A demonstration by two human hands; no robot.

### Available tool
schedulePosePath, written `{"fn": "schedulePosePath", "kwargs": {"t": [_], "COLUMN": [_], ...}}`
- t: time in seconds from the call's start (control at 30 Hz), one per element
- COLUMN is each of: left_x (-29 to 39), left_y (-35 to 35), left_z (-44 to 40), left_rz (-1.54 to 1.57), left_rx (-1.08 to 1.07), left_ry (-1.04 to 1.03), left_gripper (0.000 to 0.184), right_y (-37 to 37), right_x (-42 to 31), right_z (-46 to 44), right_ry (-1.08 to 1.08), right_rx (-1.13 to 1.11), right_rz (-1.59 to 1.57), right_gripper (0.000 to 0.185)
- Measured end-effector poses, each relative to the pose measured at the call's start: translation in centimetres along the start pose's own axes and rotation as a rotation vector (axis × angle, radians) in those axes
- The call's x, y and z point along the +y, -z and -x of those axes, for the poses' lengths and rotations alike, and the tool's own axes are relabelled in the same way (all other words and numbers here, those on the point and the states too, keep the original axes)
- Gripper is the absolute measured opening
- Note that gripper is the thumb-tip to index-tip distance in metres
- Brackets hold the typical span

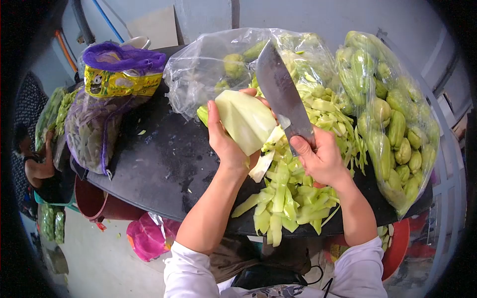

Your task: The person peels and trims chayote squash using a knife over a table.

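A pale, peeled vegetable [246,120] rests in my left hand [228,144], whose fingers and thumb wrap round its sides. My right hand [320,156] grips a broad dark-bladed knife [282,82] near its base, thumb pressed on the blade, tip pointing up. The blade stands just right of the vegetable, with a small pale piece stuck at its edge. A strip of peel hangs below the vegetable. Under both hands lies a heap of green peelings [288,198] that reaches the front edge of the black table [154,149].
Clear bags of green chayotes lie behind [198,69] and at right [397,134]. A purple mesh bag [92,124] stands at left. Below the table are a dark red bin [99,201], a pink bag [146,236] and a red tub [400,243]. Another person [42,171] is at far left.
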State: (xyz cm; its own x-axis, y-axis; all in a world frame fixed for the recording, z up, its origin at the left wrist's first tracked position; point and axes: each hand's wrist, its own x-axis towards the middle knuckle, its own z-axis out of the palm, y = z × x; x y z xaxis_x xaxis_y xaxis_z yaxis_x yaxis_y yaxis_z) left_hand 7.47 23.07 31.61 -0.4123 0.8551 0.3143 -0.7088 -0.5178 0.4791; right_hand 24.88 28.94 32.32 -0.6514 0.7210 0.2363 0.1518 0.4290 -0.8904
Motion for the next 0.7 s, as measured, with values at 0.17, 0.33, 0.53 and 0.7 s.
{"fn": "schedulePosePath", "kwargs": {"t": [0.17, 0.33, 0.53, 0.7], "left_x": [-0.1, -0.1, -0.4, -0.8], "left_y": [0.3, 0.2, -0.2, -0.7], "left_z": [0.0, 0.1, 0.6, 1.1], "left_rz": [-0.028, -0.024, -0.061, -0.081], "left_rx": [0.092, 0.086, 0.058, 0.14], "left_ry": [-0.014, -0.001, -0.003, 0.017], "left_gripper": [0.071, 0.073, 0.07, 0.069], "right_y": [-0.1, -0.1, -0.4, -0.6], "right_x": [0.0, 0.0, -0.2, 0.1], "right_z": [0.1, 0.1, 0.3, 0.2], "right_ry": [0.039, 0.029, 0.012, 0.036], "right_rx": [-0.023, -0.032, -0.056, -0.067], "right_rz": [0.026, 0.045, 0.004, -0.037], "right_gripper": [0.027, 0.027, 0.028, 0.029]}}
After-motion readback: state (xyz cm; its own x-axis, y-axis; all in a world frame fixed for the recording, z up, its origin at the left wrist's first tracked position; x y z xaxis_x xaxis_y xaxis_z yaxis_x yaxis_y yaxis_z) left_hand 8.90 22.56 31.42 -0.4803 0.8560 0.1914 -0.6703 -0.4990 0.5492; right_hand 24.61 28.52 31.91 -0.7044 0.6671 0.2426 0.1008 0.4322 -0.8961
